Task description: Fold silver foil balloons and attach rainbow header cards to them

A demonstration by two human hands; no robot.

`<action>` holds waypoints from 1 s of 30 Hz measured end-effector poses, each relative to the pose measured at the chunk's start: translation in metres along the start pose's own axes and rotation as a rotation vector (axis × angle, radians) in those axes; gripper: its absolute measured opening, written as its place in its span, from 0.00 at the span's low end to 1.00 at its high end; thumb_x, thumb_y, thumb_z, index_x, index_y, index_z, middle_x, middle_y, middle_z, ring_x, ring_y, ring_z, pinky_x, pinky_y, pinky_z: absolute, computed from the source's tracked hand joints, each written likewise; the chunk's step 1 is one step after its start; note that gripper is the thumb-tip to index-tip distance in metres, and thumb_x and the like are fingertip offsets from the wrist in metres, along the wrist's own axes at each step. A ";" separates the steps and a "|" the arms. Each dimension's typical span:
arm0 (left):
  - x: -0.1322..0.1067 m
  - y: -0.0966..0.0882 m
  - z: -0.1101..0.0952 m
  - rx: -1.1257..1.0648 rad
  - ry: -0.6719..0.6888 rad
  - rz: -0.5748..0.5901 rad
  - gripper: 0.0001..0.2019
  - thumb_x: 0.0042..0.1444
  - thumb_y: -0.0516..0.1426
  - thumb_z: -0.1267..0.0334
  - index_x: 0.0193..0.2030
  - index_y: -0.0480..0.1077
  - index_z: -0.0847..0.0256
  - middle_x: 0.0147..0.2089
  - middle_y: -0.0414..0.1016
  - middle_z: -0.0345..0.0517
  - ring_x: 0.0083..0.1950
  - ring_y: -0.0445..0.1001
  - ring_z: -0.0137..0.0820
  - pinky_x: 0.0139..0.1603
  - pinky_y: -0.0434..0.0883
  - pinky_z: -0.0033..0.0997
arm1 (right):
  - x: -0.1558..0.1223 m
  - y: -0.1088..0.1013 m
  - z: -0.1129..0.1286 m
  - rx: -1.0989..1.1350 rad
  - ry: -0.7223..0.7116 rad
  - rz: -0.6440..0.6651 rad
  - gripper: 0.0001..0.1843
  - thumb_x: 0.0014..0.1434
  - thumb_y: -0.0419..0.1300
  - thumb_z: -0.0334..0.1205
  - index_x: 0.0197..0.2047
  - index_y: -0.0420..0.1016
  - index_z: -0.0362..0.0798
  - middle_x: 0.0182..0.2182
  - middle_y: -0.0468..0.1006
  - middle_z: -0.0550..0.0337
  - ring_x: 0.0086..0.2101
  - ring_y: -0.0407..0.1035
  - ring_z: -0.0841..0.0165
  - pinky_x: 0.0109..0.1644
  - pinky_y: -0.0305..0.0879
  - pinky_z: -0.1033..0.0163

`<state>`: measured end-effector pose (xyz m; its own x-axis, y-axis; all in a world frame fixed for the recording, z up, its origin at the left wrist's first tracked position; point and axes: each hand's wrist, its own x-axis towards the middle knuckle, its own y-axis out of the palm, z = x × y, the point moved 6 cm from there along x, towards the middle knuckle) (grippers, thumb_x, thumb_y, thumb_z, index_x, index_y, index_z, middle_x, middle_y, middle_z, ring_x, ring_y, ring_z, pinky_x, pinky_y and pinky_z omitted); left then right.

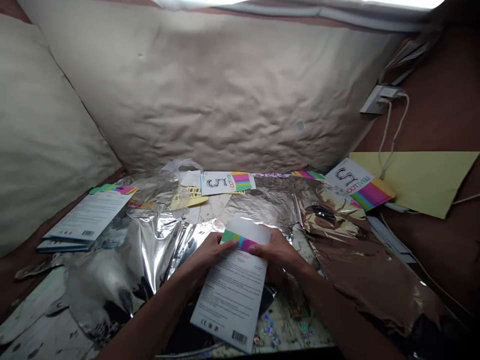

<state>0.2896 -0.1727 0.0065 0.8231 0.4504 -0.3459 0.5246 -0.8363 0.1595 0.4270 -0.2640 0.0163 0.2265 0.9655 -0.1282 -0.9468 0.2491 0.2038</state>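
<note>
My left hand [214, 246] and right hand [278, 246] pinch a balloon envelope [231, 295] by its striped end, directly before me. Its fine print [237, 277] seems too blurred to read.

Bare along the left forearm [157, 304] and right forearm [325, 296], slim at the wrists [205, 249], broadening toward the bottom edge of the frame. Bare too at the left hand [214, 243] and right hand [276, 246] near the centre, with slender, rounded thumbs [229, 245].
</note>
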 end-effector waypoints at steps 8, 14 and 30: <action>-0.003 0.011 0.000 -0.273 -0.037 0.138 0.23 0.46 0.69 0.56 0.46 0.75 0.68 0.32 0.78 0.48 0.28 0.76 0.32 0.31 0.72 0.28 | -0.004 0.018 0.001 0.253 0.116 0.158 0.31 0.41 0.76 0.43 0.49 0.75 0.45 0.39 0.81 0.54 0.36 0.76 0.61 0.40 0.72 0.58; -0.013 0.018 -0.011 -0.371 0.064 0.235 0.39 0.40 0.73 0.62 0.60 0.66 0.62 0.45 0.79 0.55 0.41 0.80 0.44 0.44 0.76 0.44 | 0.003 -0.001 -0.014 0.214 0.045 -0.055 0.34 0.48 0.72 0.47 0.56 0.68 0.46 0.44 0.80 0.50 0.37 0.76 0.60 0.42 0.73 0.54; -0.012 0.004 -0.028 -0.026 0.290 -0.024 0.52 0.48 0.70 0.63 0.73 0.43 0.57 0.33 0.82 0.45 0.32 0.79 0.37 0.32 0.76 0.33 | 0.015 -0.004 0.081 -0.921 0.037 0.271 0.13 0.57 0.63 0.43 0.41 0.80 0.45 0.33 0.82 0.58 0.33 0.74 0.66 0.34 0.67 0.66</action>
<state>0.2878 -0.1730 0.0374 0.8360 0.5441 -0.0713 0.5474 -0.8174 0.1793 0.4527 -0.2442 0.0919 -0.0194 0.9748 -0.2223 -0.7775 -0.1545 -0.6097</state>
